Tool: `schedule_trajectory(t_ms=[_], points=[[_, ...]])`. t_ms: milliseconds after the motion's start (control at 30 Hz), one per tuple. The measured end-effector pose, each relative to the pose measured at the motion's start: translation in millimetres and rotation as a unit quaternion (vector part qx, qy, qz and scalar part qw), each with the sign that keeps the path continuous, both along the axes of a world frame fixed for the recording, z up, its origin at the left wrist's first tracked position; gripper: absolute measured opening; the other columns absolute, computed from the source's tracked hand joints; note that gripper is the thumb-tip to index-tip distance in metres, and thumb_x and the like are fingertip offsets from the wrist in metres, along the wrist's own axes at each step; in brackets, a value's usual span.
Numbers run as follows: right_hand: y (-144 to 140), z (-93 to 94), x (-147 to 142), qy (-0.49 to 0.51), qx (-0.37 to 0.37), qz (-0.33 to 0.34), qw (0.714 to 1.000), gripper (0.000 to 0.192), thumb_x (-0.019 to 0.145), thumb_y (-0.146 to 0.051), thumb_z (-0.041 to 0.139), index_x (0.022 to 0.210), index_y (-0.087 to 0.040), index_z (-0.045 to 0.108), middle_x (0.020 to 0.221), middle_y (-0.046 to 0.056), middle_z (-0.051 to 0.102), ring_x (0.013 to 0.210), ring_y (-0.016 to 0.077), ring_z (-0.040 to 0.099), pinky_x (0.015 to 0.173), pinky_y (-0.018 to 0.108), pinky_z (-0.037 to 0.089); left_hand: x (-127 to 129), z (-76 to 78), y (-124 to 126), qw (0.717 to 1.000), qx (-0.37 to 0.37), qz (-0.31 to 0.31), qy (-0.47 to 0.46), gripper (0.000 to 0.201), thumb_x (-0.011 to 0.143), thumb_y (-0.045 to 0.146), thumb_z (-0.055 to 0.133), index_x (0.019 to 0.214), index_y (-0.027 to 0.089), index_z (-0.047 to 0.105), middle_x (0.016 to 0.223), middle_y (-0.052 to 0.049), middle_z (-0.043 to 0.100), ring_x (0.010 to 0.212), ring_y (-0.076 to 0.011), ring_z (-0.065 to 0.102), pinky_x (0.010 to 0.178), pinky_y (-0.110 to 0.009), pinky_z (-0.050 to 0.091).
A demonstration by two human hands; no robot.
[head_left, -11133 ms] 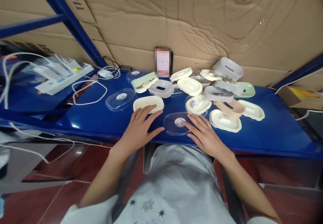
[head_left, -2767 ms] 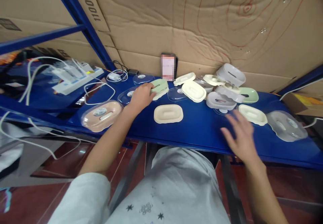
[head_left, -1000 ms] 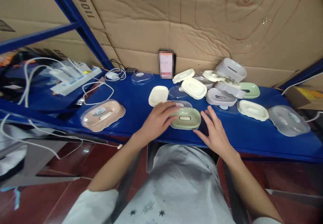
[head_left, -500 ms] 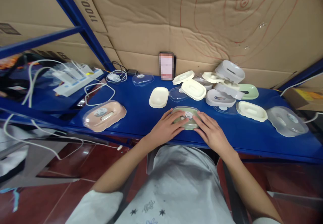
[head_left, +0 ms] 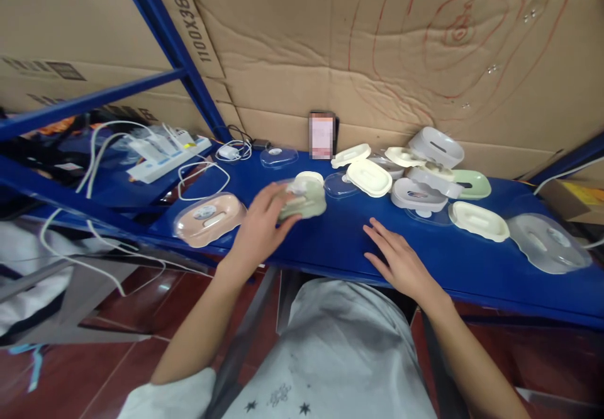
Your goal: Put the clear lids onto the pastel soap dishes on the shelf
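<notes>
My left hand (head_left: 258,225) grips the left end of a pale green soap dish (head_left: 310,200) with a clear lid, partly hidden by the fingers and slightly blurred. Just behind that dish, a cream tray (head_left: 309,177) is partly covered from view. My right hand (head_left: 399,256) hovers over or rests on the blue tabletop, fingers stretched out and holding nothing. To the left of my left hand lies a pink soap dish (head_left: 211,219) under a clear lid.
On the right are piled grey soap dish bodies (head_left: 419,194), cream trays (head_left: 369,178) and a green piece (head_left: 473,184). A lidded grey dish (head_left: 550,243) sits at the far right. Behind stands a phone (head_left: 322,136); a power strip (head_left: 170,160) with cables is at left.
The green soap dish has moved left across the table in my left hand. My right hand has come off it and stays near the middle. The view has shifted slightly.
</notes>
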State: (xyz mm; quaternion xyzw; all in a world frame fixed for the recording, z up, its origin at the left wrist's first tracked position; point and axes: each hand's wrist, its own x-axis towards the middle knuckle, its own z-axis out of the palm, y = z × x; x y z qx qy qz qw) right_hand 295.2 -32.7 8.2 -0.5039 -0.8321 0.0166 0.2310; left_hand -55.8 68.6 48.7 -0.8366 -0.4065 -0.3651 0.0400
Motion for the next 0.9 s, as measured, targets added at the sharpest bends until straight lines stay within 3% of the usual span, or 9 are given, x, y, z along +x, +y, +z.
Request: schedule_trajectory(t_ms=[167, 333, 433, 533, 633, 767, 833, 900], points=[[0.4, -2.4, -0.6, -0.005, 0.002, -0.011, 1.0, 0.064, 0.113, -0.037, 0.053, 0.173, -0.035, 0.032, 0.174, 0.01, 0.044, 0.147, 0.0343, 0.06, 0.116, 0.056, 0.056, -5.5, -1.9, 58.9, 0.979, -0.047, 0.199, -0.007, 0.039, 0.102, 0.029, 0.063, 0.137, 0.013, 0.061, 0.145, -0.026, 0.057, 0.144, -0.0427, 0.053, 0.123, -0.059, 0.044], [0.5, -1.6, 0.0, -0.027, 0.003, 0.0, 1.0, 0.052, 0.114, -0.037, 0.05, 0.165, -0.027, 0.047, 0.166, 0.012, 0.055, 0.146, 0.0322, 0.061, 0.116, 0.054, 0.055, 1.1, -10.1, 86.3, 0.956, -0.119, 0.264, 0.055, 0.045, 0.096, 0.023, 0.064, 0.139, 0.009, 0.061, 0.144, -0.03, 0.056, 0.138, -0.0491, 0.056, 0.117, -0.068, 0.043], [12.5, 6.5, 1.9, -0.064, 0.016, 0.006, 0.998, 0.049, 0.115, -0.038, 0.048, 0.16, -0.023, 0.053, 0.163, 0.013, 0.058, 0.145, 0.0315, 0.06, 0.115, 0.051, 0.053, 11.9, -9.7, 80.5, 0.969, -0.096, 0.214, 0.08, 0.042, 0.1, 0.024, 0.058, 0.14, 0.011, 0.061, 0.149, -0.029, 0.056, 0.141, -0.0461, 0.055, 0.12, -0.064, 0.042], [42.7, 20.0, 6.8, -0.11, 0.049, -0.014, 0.993, 0.048, 0.115, -0.038, 0.046, 0.157, -0.018, 0.057, 0.16, 0.015, 0.061, 0.145, 0.0327, 0.059, 0.117, 0.051, 0.049, 37.9, -8.7, 70.1, 0.986, -0.079, 0.095, 0.11, 0.039, 0.107, 0.032, 0.052, 0.14, 0.014, 0.062, 0.149, -0.023, 0.06, 0.141, -0.0396, 0.058, 0.117, -0.054, 0.046], [83.6, 32.5, 13.0, -0.156, 0.072, -0.062, 0.983, 0.051, 0.111, -0.035, 0.051, 0.155, -0.01, 0.057, 0.159, 0.021, 0.06, 0.145, 0.038, 0.057, 0.118, 0.055, 0.043, 75.5, -9.8, 69.0, 0.986, -0.076, 0.001, 0.147, 0.045, 0.109, 0.042, 0.053, 0.146, 0.018, 0.06, 0.154, -0.02, 0.061, 0.144, -0.0375, 0.056, 0.121, -0.054, 0.042], [118.3, 37.5, 17.6, -0.181, 0.066, -0.098, 0.976, 0.036, 0.107, -0.026, 0.053, 0.135, -0.009, 0.07, 0.131, 0.024, 0.076, 0.126, 0.0395, 0.066, 0.114, 0.057, 0.039, 113.2, -7.5, 87.1, 0.982, -0.082, -0.042, 0.164, 0.045, 0.106, 0.037, 0.058, 0.147, 0.017, 0.06, 0.158, -0.022, 0.059, 0.147, -0.0383, 0.055, 0.123, -0.059, 0.038], [117.6, 35.4, 17.7, -0.182, 0.058, -0.086, 0.978, 0.029, 0.107, -0.021, 0.051, 0.118, -0.012, 0.076, 0.113, 0.019, 0.08, 0.112, 0.0352, 0.07, 0.11, 0.052, 0.04, 118.8, -3.8, 95.8, 0.983, -0.083, -0.05, 0.158, 0.042, 0.104, 0.027, 0.055, 0.143, 0.015, 0.062, 0.153, -0.023, 0.063, 0.143, -0.0382, 0.059, 0.121, -0.061, 0.04], [107.3, 32.9, 17.6, -0.181, 0.052, -0.066, 0.98, 0.028, 0.108, -0.02, 0.05, 0.112, -0.016, 0.077, 0.11, 0.015, 0.081, 0.108, 0.0304, 0.072, 0.109, 0.047, 0.041, 117.2, -0.4, 98.8, 0.983, -0.08, -0.065, 0.149, 0.044, 0.099, 0.02, 0.055, 0.143, 0.016, 0.062, 0.153, -0.021, 0.062, 0.143, -0.0362, 0.059, 0.121, -0.057, 0.041]])
